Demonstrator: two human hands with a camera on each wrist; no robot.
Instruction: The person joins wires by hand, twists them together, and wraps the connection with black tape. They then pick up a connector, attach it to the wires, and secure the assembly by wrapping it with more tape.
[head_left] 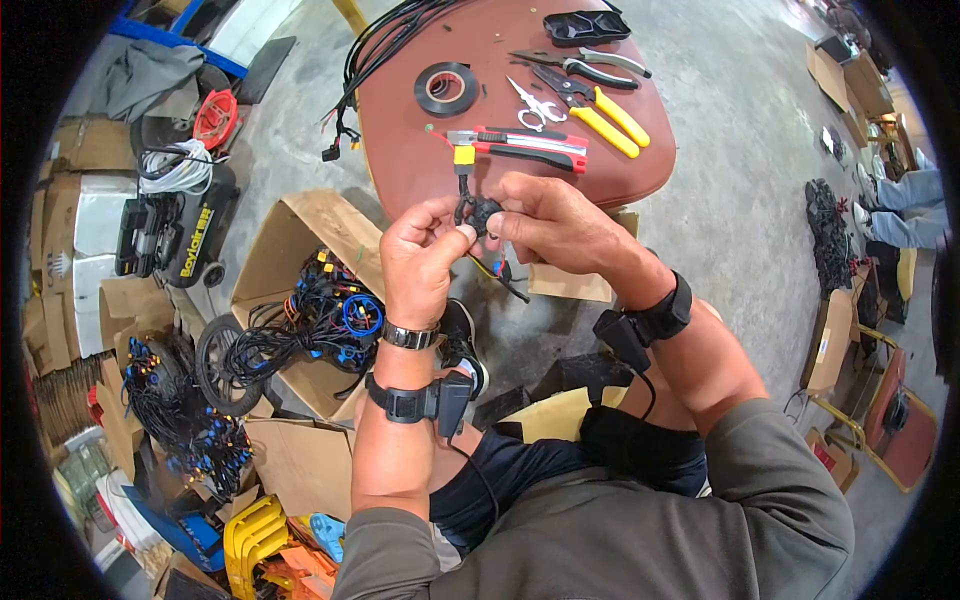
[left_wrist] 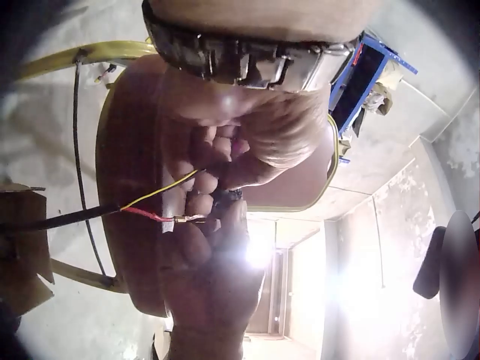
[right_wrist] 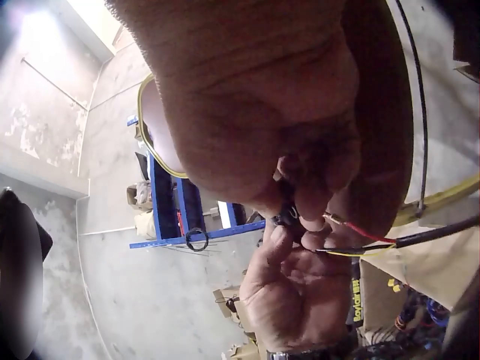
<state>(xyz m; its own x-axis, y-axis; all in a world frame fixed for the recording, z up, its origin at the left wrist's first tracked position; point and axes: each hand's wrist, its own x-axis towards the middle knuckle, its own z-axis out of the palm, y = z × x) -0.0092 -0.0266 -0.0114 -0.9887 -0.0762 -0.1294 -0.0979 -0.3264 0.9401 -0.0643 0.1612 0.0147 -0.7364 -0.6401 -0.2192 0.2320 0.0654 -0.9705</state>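
Both hands meet over the near edge of the red-brown seat [head_left: 400,150]. A small black part [head_left: 482,215] with a dark cable and a yellow connector [head_left: 464,156] is pinched by my left hand [head_left: 425,240]. My right hand [head_left: 560,225] grips the same part from the other side, its fingers curled. Below the hands hangs a cable end; in the left wrist view a yellow wire [left_wrist: 161,192] and a red wire [left_wrist: 146,214] with a metal terminal [left_wrist: 187,218] come out of its black sheath [left_wrist: 67,217]. The fingers partly hide the black part.
On the seat lie black tape [head_left: 446,90], a red utility knife [head_left: 530,147], white scissors [head_left: 537,106], yellow-handled cutters [head_left: 610,120], pliers [head_left: 600,70], a black tray [head_left: 586,28] and black cables [head_left: 385,45]. A cardboard box [head_left: 335,225] of tangled wires stands at the left.
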